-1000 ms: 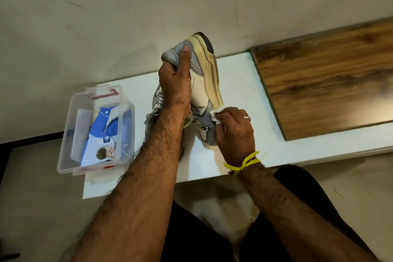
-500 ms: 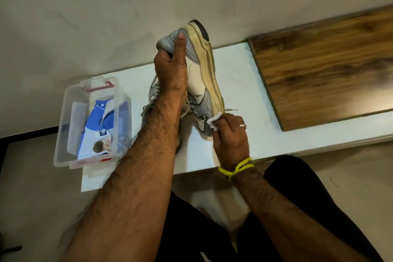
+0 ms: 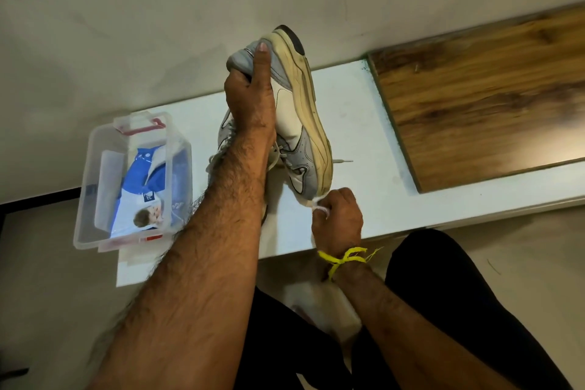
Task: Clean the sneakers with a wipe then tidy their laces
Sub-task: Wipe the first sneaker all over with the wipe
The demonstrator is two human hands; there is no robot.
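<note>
A white and grey sneaker [image 3: 296, 123] with a yellowed sole is tipped on its side above the white shelf [image 3: 351, 117], sole facing right. My left hand [image 3: 250, 98] grips its heel end, thumb stretched along the grey heel. My right hand [image 3: 337, 215] pinches a small white wipe [image 3: 318, 204] at the sneaker's toe end, by the sole edge. A second sneaker [image 3: 224, 136] lies mostly hidden behind my left forearm. A lace tip [image 3: 343, 160] pokes out to the right of the sole.
A clear plastic box [image 3: 95, 199] with a blue and white wipes pack [image 3: 142, 190] sits at the shelf's left end. A wooden board [image 3: 481, 98] covers the shelf to the right. The wall rises close behind. My dark-clad legs are below the shelf edge.
My right hand has slid with the wipe down the sneaker's side toward its toe end. My left hand keeps the same grip on the heel.
</note>
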